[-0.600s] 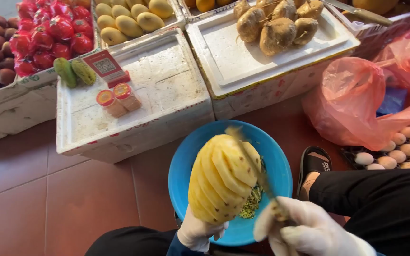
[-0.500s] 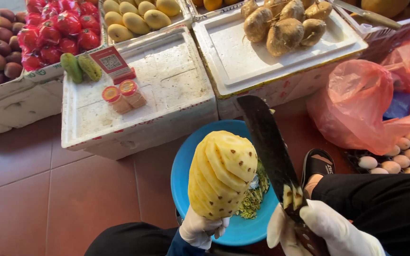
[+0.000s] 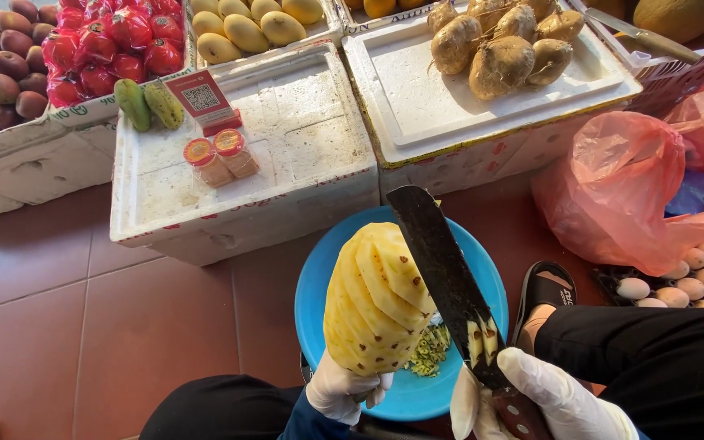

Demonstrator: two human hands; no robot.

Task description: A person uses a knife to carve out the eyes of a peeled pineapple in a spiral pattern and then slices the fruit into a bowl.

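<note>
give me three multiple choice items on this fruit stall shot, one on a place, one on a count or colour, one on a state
1. Where is the peeled pineapple?
A. over the blue basin
B. on the white foam box
C. inside the pink bag

2. How many small orange-lidded jars stand on the foam box?
A. one
B. two
C. four

3. What does the right hand hold?
A. nothing
B. a dark-bladed knife
C. an egg

Answers:
1. A, the left hand holds the pineapple up above the basin.
2. B, two jars stand side by side next to the red card.
3. B, its gloved fingers wrap the knife handle, with yellow strips of fruit stuck to the blade.
</note>
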